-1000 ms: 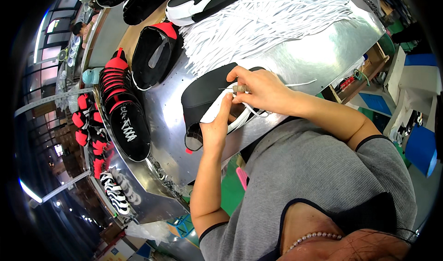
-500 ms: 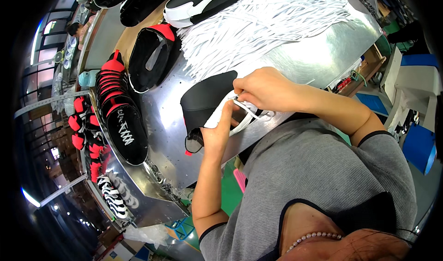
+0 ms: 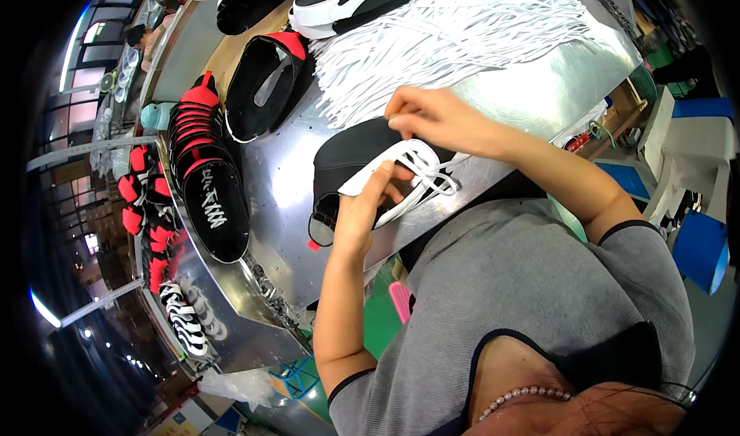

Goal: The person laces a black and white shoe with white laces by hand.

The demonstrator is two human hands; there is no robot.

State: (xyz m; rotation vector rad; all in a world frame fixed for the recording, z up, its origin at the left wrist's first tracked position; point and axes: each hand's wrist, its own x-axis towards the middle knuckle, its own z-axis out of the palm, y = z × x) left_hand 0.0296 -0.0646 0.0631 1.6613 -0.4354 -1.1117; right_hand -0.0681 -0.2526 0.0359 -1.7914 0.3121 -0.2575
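A black shoe upper [image 3: 347, 152] with a white lacing panel lies at the near side of the metal table. White shoelace [image 3: 420, 158] runs through the panel, its loops hanging loose to the right. My left hand [image 3: 368, 198] grips the upper by the panel's edge, thumb on top and fingers tucked into the opening. Just beyond the panel, over the black part, is my right hand [image 3: 432, 120], its fingers curled and pinched together. Whatever those fingertips hold, if anything, is hidden.
A big heap of white laces [image 3: 447, 39] spreads across the far table [image 3: 285, 174]. A row of nested black-and-red uppers [image 3: 212, 205] lines the left edge. Nearby are another black-and-red upper [image 3: 266, 89] and a black-and-white upper [image 3: 354, 4].
My right hand has moved up and away from the lacing panel, uncovering the lace loops. My left hand still grips the upper. The whole view has shifted slightly.
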